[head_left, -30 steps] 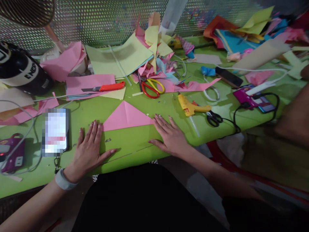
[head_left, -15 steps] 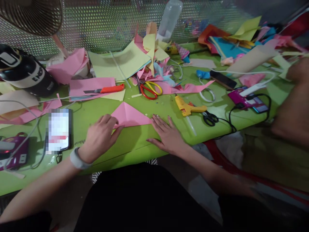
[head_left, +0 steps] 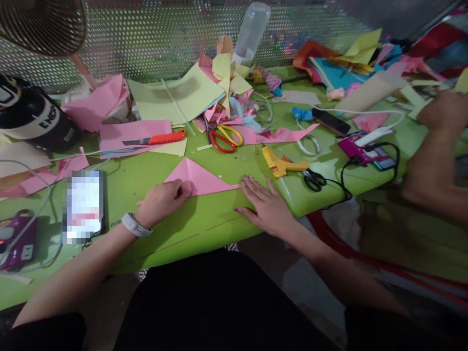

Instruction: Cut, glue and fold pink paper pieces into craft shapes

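A folded sheet of pink paper (head_left: 197, 178) lies on the green table, its peak pointing away from me and a thin strip running out to the right. My left hand (head_left: 164, 197), with a white wristband, is closed at the paper's near left edge, knuckles bent and thumb against the fold. It covers part of the left corner. Flat on the table at the paper's right tip rests my right hand (head_left: 265, 207), its fingers stretched out and touching the strip's end.
Beyond the paper are scissors (head_left: 224, 141), a red utility knife (head_left: 166, 138) and a heap of paper scraps. A yellow glue gun (head_left: 280, 163) and black-handled scissors (head_left: 314, 180) lie right. Left is a phone (head_left: 84, 204). Another person's arm (head_left: 435, 156) reaches in from the right.
My left hand has slid right along the near edge to the middle of the paper. My right hand has shifted slightly right, and a thin strip now shows at the paper's right end.
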A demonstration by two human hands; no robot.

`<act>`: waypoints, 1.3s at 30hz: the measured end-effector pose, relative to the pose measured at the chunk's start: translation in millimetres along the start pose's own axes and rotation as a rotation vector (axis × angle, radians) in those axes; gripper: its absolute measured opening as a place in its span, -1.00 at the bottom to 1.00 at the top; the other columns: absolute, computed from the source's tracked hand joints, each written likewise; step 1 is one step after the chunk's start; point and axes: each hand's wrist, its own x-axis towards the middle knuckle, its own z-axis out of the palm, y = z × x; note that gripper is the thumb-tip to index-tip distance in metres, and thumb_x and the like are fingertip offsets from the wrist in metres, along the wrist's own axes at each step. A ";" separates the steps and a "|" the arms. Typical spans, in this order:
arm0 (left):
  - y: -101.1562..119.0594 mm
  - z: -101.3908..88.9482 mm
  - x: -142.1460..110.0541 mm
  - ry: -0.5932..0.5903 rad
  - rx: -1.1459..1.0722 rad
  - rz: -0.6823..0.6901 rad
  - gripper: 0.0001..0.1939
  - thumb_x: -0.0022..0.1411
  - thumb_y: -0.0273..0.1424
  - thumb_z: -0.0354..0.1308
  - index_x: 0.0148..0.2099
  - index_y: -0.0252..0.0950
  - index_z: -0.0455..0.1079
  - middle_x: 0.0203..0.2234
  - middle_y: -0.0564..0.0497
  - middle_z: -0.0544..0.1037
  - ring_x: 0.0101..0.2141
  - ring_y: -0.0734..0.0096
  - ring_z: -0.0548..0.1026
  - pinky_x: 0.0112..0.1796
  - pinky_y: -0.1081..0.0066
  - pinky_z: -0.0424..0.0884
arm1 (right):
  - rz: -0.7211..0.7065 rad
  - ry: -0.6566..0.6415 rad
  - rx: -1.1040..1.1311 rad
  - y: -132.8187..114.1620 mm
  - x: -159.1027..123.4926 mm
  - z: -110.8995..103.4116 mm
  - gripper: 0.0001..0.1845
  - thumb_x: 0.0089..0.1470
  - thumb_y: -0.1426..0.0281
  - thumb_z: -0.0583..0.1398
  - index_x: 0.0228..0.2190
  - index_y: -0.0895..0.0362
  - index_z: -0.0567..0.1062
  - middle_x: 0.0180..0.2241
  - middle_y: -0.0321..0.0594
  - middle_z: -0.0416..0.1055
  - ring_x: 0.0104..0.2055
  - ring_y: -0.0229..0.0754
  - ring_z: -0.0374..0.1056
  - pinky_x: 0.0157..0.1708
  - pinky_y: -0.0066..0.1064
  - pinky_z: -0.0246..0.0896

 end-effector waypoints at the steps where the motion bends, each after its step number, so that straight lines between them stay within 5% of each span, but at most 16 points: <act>1: 0.9 -0.1 -0.2 -0.002 0.003 0.002 -0.63 0.44 -0.19 -0.16 -0.30 -0.29 0.31 -0.45 -0.06 0.53 -0.52 0.39 0.41 -0.50 0.42 0.15 | 0.024 0.031 0.025 0.4 2.9 -9.3 -0.19 0.32 -0.09 -0.15 0.24 0.27 0.33 0.24 0.15 0.29 0.30 0.16 0.21 0.27 0.16 0.02; 4: 2.9 -0.8 -0.3 -0.009 0.017 -0.002 -0.63 0.44 -0.20 -0.16 -0.29 -0.29 0.32 -0.44 -0.07 0.53 -0.51 0.36 0.41 -0.50 0.40 0.15 | 0.134 0.125 0.156 -11.6 27.6 -42.8 -0.33 0.31 -0.05 -0.07 -0.14 0.21 0.58 -0.10 0.11 0.57 -0.03 0.09 0.48 -0.05 -0.10 0.34; 5: 3.0 -1.0 -0.4 -0.009 0.019 -0.002 -0.64 0.44 -0.20 -0.15 -0.29 -0.28 0.32 -0.44 -0.07 0.54 -0.51 0.35 0.42 -0.50 0.39 0.14 | 0.139 0.054 0.237 -19.4 41.2 -52.5 -0.39 0.32 -0.02 -0.05 -0.26 0.18 0.57 -0.23 0.03 0.59 -0.17 0.00 0.52 -0.18 -0.20 0.37; 10: -4.1 0.5 1.3 -0.025 -0.021 0.022 -0.67 0.41 -0.17 -0.08 -0.28 -0.27 0.32 -0.43 -0.07 0.54 -0.50 0.35 0.42 -0.49 0.39 0.15 | 0.113 -0.783 0.660 -58.8 122.8 -58.1 -0.62 0.25 0.14 0.14 -0.41 0.18 0.47 -0.53 -0.24 0.51 -0.55 -0.24 0.46 -0.51 -0.42 0.26; 14: -12.5 2.6 5.0 -0.056 -0.089 0.047 -0.72 0.35 -0.16 0.00 -0.28 -0.25 0.33 -0.47 -0.03 0.53 -0.51 0.37 0.41 -0.48 0.40 0.17 | 0.129 -1.066 0.700 -68.9 158.4 -34.9 -0.75 0.23 0.32 0.18 -0.41 0.25 0.47 -0.55 -0.18 0.53 -0.54 -0.23 0.48 -0.52 -0.45 0.25; 22: -14.2 -1.6 6.8 -0.096 -0.110 0.071 -0.73 0.30 -0.15 0.02 -0.27 -0.25 0.34 -0.43 -0.03 0.55 -0.49 0.36 0.42 -0.47 0.40 0.16 | 0.162 -1.159 0.794 -57.7 163.7 -17.6 -0.73 0.22 0.35 0.21 -0.49 0.23 0.42 -0.58 -0.21 0.52 -0.54 -0.26 0.47 -0.54 -0.48 0.21; 31: -16.0 -6.8 11.6 -0.149 -0.125 0.057 -0.71 0.27 -0.12 0.04 -0.24 -0.25 0.36 -0.42 -0.01 0.56 -0.48 0.34 0.44 -0.45 0.40 0.19 | 0.169 -1.045 0.856 -53.1 155.4 -26.3 -0.58 0.03 0.13 0.34 -0.54 0.24 0.46 -0.66 -0.21 0.47 -0.56 -0.25 0.46 -0.58 -0.50 0.17; 39: -12.4 -7.6 14.5 -0.135 -0.090 -0.007 -0.61 0.25 -0.01 0.03 -0.33 -0.24 0.33 -0.49 0.01 0.50 -0.48 0.34 0.41 -0.44 0.39 0.17 | 0.256 -1.043 0.767 -5.7 137.9 -21.1 -0.53 -0.04 0.05 0.38 -0.56 0.22 0.46 -0.59 -0.18 0.53 -0.53 -0.24 0.49 -0.57 -0.50 0.17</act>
